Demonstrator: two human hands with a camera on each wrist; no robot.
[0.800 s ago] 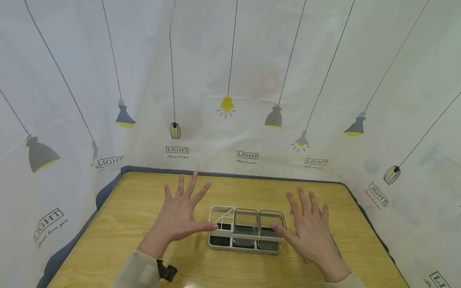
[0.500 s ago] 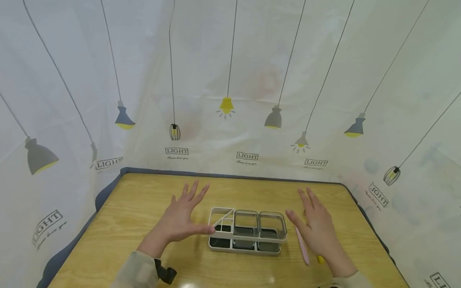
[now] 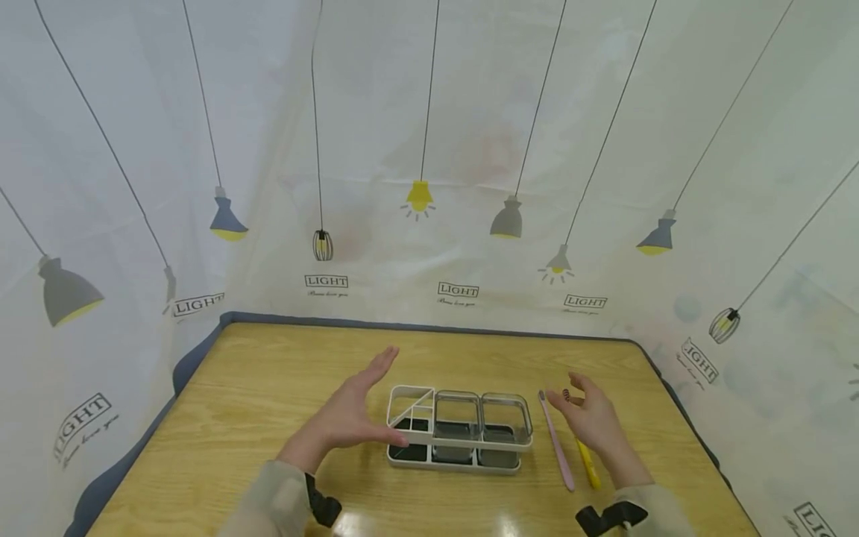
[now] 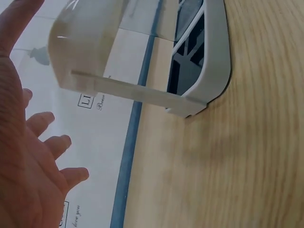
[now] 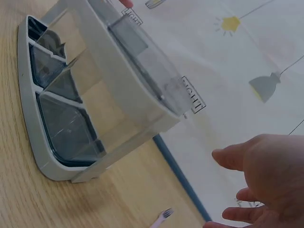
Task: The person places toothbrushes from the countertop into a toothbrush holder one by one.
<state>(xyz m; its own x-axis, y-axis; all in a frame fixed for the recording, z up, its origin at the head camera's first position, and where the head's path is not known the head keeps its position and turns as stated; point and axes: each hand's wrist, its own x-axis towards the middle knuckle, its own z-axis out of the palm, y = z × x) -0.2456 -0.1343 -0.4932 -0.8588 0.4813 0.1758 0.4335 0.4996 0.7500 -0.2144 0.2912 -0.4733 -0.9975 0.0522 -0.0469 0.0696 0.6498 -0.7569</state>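
A white two-tier toothbrush holder [image 3: 459, 440] stands upright on the table, with clear cups [image 3: 458, 415] in its right and middle sections and a divided section at its left. My left hand [image 3: 342, 418] hovers by its left end, fingers spread. In the head view the thumb overlaps the holder's edge, but the left wrist view shows a gap. To the right lie a pink toothbrush [image 3: 558, 447] and a yellow toothbrush [image 3: 588, 464], side by side. Above the yellow one is my right hand [image 3: 597, 421], fingers loosely bent, holding nothing; it partly hides that brush.
The wooden table [image 3: 268, 373] has a dark blue edge [image 3: 436, 328] at the back. Behind and beside it hangs a pale sheet [image 3: 376, 112] printed with lamps. A black wrist strap [image 3: 323, 506] is on the left sleeve, another [image 3: 611, 516] on the right.
Both hands have lowered from a raised, spread pose. The right hand has turned and loosely bent its fingers, uncovering the toothbrushes. The holder has stayed in place.
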